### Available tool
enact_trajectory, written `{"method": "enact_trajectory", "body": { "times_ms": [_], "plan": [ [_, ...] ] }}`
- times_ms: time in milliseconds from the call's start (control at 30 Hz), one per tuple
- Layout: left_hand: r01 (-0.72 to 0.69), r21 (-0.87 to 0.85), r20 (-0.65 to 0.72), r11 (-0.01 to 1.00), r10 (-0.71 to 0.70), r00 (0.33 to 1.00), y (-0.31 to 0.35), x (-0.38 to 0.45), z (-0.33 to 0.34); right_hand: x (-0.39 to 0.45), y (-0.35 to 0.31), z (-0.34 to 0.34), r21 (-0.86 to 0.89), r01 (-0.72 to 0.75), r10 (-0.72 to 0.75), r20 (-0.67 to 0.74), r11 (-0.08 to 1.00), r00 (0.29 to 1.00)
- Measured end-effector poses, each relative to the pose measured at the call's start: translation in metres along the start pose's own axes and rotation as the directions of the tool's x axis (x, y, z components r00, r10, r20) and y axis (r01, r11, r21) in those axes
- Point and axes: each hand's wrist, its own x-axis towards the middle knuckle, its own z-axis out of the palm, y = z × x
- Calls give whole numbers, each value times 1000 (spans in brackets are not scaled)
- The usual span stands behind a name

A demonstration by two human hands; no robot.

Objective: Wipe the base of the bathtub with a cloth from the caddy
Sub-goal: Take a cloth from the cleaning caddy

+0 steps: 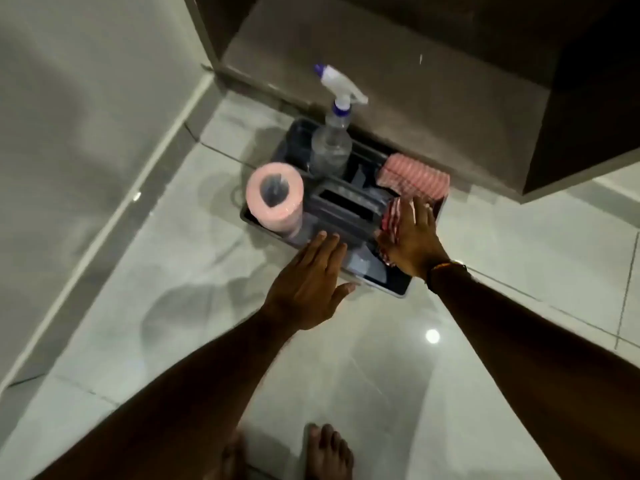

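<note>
A dark caddy (398, 289) stands on the tiled floor against a dark cabinet. Folded pink striped cloths (415, 176) lie in its far right compartment. A second red-and-white striped cloth (389, 218) sits just in front of them. My right hand (412, 240) is spread flat over that nearer cloth, its fingers touching it without closing. My left hand (311, 282) hovers open over the caddy's near edge, fingers extended, holding nothing.
A clear spray bottle (330, 140) with a white and blue trigger stands in the caddy's far side. A pink paper roll (275, 199) fills its left corner. A pale wall (69, 133) runs along the left. My bare feet (327, 452) show at the bottom.
</note>
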Motion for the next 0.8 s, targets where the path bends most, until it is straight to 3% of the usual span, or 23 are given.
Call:
{"method": "enact_trajectory", "body": {
  "times_ms": [133, 233, 433, 533, 600, 667, 800],
  "plan": [
    [28, 77, 53, 997, -32, 998, -17, 23, 47, 23, 20, 43, -48, -62, 63, 27, 997, 998],
    [15, 99, 50, 995, -20, 999, -22, 28, 68, 25, 22, 69, -81, -51, 47, -54, 995, 997],
    [37, 71, 36, 997, -40, 999, -24, 30, 74, 21, 25, 67, 45, -94, 95, -22, 995, 995],
    [60, 18, 31, 998, -60, 998, -22, 26, 62, 17, 24, 43, 189, -59, 61, -4, 980, 998],
    [73, -29, 19, 997, -73, 997, -19, 15, 48, 6, 16, 26, 402, -110, 140, -46, 909, 989],
    [90, -66, 10, 994, -89, 996, -16, -5, 28, -13, -4, 10, 461, -144, 197, -67, 876, 978],
    [135, -98, 10, 986, -135, 991, -18, -57, -12, -67, -48, -13, 711, -140, 234, -35, 689, 972]
  ]
}}
